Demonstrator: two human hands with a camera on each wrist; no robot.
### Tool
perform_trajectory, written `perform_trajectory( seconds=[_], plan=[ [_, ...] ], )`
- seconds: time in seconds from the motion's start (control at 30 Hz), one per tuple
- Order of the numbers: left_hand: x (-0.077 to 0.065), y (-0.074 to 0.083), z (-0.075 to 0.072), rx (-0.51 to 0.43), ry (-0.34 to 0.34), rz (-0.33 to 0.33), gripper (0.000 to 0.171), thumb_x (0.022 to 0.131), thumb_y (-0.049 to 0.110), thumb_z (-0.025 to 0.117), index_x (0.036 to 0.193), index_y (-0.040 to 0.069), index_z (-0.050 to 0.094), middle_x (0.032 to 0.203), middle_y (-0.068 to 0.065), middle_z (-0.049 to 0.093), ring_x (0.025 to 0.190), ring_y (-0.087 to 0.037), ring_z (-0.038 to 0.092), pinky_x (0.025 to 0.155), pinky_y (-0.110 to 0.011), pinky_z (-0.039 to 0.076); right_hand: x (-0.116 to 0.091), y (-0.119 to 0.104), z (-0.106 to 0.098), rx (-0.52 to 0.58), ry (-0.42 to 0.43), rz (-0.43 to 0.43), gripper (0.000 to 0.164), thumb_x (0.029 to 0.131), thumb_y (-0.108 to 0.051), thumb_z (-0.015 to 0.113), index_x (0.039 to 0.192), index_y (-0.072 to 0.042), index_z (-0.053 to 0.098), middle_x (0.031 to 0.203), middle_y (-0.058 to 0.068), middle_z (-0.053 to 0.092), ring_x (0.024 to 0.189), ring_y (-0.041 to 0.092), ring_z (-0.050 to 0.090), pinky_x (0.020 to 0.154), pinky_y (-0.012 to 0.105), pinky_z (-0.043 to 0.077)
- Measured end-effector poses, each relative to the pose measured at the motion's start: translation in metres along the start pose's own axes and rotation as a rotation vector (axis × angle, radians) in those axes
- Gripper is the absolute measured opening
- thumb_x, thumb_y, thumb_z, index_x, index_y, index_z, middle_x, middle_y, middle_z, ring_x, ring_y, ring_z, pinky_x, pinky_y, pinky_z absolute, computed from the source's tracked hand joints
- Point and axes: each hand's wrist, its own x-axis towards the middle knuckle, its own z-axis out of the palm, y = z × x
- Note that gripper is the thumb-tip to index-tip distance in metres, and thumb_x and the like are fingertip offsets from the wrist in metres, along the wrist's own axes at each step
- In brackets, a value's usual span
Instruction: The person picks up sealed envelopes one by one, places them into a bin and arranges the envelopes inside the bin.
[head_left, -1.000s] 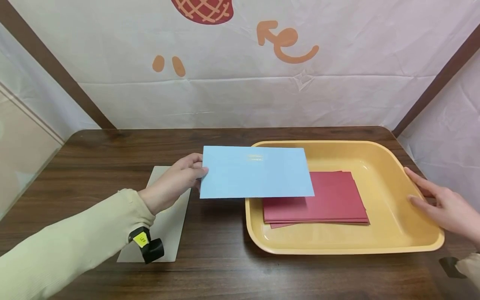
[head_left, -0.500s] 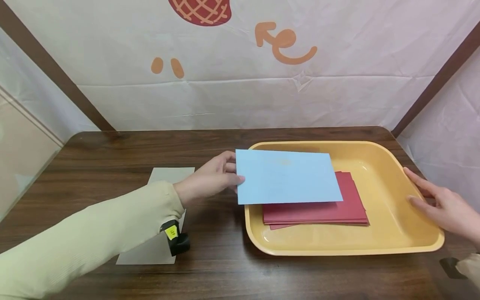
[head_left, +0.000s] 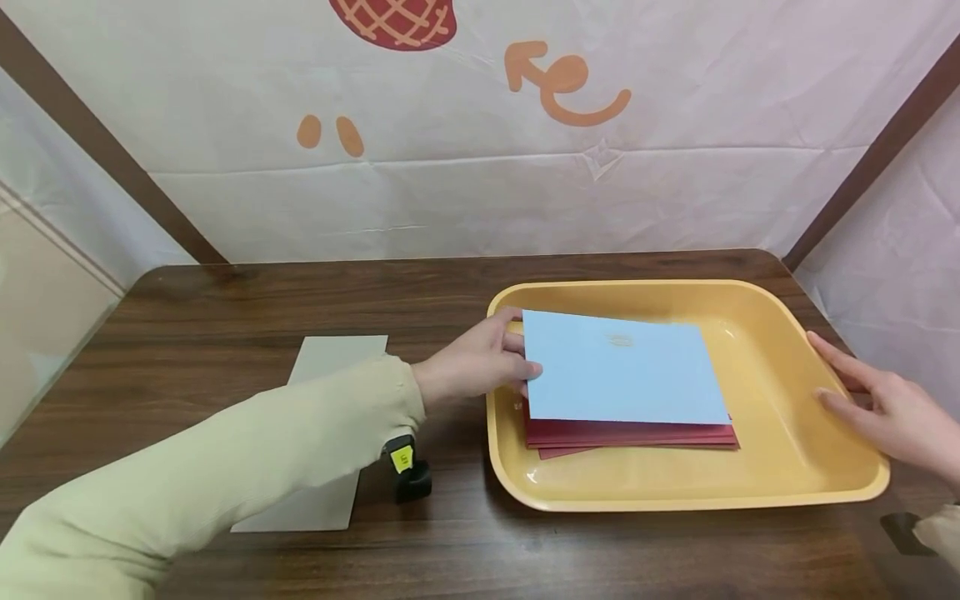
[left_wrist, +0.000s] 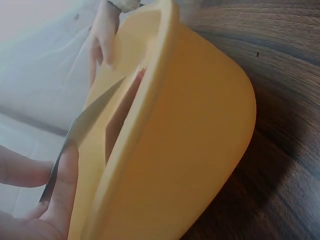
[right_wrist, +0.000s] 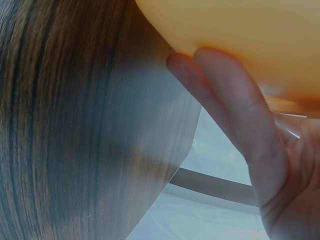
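Note:
My left hand pinches the left edge of a light blue card with small gold print, thumb on top and fingers beneath. The card is held over a stack of dark red cards, covering most of them; in the left wrist view the blue card slants above the red stack with a gap between. The stack lies in a yellow plastic tray. My right hand grips the tray's right rim, thumb inside; in the right wrist view its fingers touch the outer wall.
A pale grey sheet lies on the dark wooden table, left of the tray and partly under my left sleeve. White printed fabric stands behind the table's back edge.
The left hand has carried the blue card rightward and slightly lower, from the tray's left edge to over the red stack. My right hand stays on the rim.

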Motion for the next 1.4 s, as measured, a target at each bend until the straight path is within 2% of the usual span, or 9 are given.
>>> perform_trajectory(
  seconds=[0.1, 0.17, 0.4, 0.5, 0.7, 0.83, 1.03, 1.2, 1.4],
  plan=[
    [0.004, 0.000, 0.005, -0.009, 0.001, -0.018, 0.072, 0.087, 0.004, 0.058, 0.143, 0.005, 0.013, 0.097, -0.013, 0.065, 0.064, -0.014, 0.063, 0.085, -0.031, 0.050, 0.001, -0.001, 0.000, -0.003, 0.000, 0.001, 0.070, 0.088, -0.010, 0.060, 0.147, -0.013, 0.021, 0.101, 0.040, 0.058, 0.066, -0.020, 0.048, 0.049, 0.011, 0.043],
    [0.005, 0.000, 0.008, 0.020, 0.018, -0.032, 0.073, 0.085, 0.003, 0.060, 0.143, 0.005, 0.015, 0.094, -0.014, 0.064, 0.062, -0.014, 0.063, 0.080, -0.029, 0.051, 0.001, -0.001, -0.001, -0.008, -0.001, 0.002, 0.071, 0.089, -0.010, 0.060, 0.147, -0.013, 0.020, 0.101, 0.040, 0.058, 0.066, -0.020, 0.048, 0.048, 0.011, 0.043],
    [0.007, 0.005, 0.018, 0.273, 0.097, -0.050, 0.072, 0.083, 0.002, 0.061, 0.143, 0.003, 0.020, 0.088, -0.013, 0.057, 0.060, -0.020, 0.063, 0.064, -0.024, 0.049, 0.001, -0.002, -0.001, -0.014, -0.011, 0.021, 0.070, 0.089, -0.011, 0.059, 0.147, -0.013, 0.019, 0.101, 0.040, 0.058, 0.065, -0.020, 0.048, 0.047, 0.016, 0.045],
    [0.008, 0.008, 0.022, 0.383, 0.105, -0.056, 0.068, 0.083, 0.001, 0.058, 0.141, 0.001, 0.024, 0.100, -0.016, 0.056, 0.066, -0.019, 0.059, 0.063, -0.024, 0.046, 0.001, -0.002, 0.000, -0.005, -0.018, 0.029, 0.070, 0.090, -0.011, 0.058, 0.147, -0.013, 0.018, 0.101, 0.040, 0.058, 0.064, -0.020, 0.048, 0.047, 0.018, 0.045],
    [0.011, 0.012, 0.027, 0.469, 0.102, -0.122, 0.068, 0.080, -0.001, 0.057, 0.140, 0.000, 0.024, 0.127, -0.024, 0.041, 0.074, -0.021, 0.057, 0.061, -0.025, 0.046, 0.000, -0.002, 0.000, -0.020, -0.029, 0.049, 0.070, 0.090, -0.013, 0.058, 0.147, -0.013, 0.017, 0.104, 0.041, 0.056, 0.064, -0.020, 0.048, 0.048, 0.019, 0.046],
    [0.014, 0.013, 0.031, 0.540, 0.110, -0.165, 0.066, 0.081, 0.003, 0.058, 0.138, -0.001, 0.026, 0.125, -0.025, 0.038, 0.074, -0.024, 0.054, 0.057, -0.026, 0.045, 0.000, -0.002, 0.000, -0.020, -0.034, 0.056, 0.071, 0.090, -0.013, 0.058, 0.148, -0.013, 0.017, 0.104, 0.041, 0.057, 0.064, -0.020, 0.048, 0.048, 0.019, 0.046],
    [0.017, 0.013, 0.038, 0.669, 0.117, -0.198, 0.064, 0.082, 0.008, 0.058, 0.136, -0.005, 0.027, 0.120, -0.027, 0.035, 0.060, -0.020, 0.048, 0.051, -0.024, 0.038, 0.000, -0.002, 0.000, -0.021, -0.031, 0.057, 0.071, 0.090, -0.013, 0.058, 0.148, -0.013, 0.017, 0.103, 0.040, 0.057, 0.064, -0.020, 0.047, 0.048, 0.019, 0.046],
    [0.019, 0.013, 0.043, 0.718, 0.122, -0.220, 0.052, 0.083, 0.009, 0.058, 0.127, -0.005, 0.034, 0.113, -0.022, 0.035, 0.053, -0.017, 0.046, 0.047, -0.021, 0.036, 0.000, -0.002, 0.001, -0.023, -0.027, 0.053, 0.071, 0.090, -0.013, 0.059, 0.147, -0.014, 0.018, 0.103, 0.039, 0.058, 0.064, -0.020, 0.047, 0.048, 0.019, 0.045],
    [0.018, 0.015, 0.047, 0.785, 0.126, -0.236, 0.062, 0.083, 0.008, 0.058, 0.135, -0.008, 0.028, 0.114, -0.021, 0.033, 0.047, -0.014, 0.041, 0.042, -0.019, 0.033, 0.001, -0.003, 0.001, -0.025, -0.011, 0.043, 0.070, 0.089, -0.013, 0.059, 0.147, -0.014, 0.020, 0.102, 0.039, 0.059, 0.064, -0.021, 0.047, 0.048, 0.018, 0.044]
  ],
)
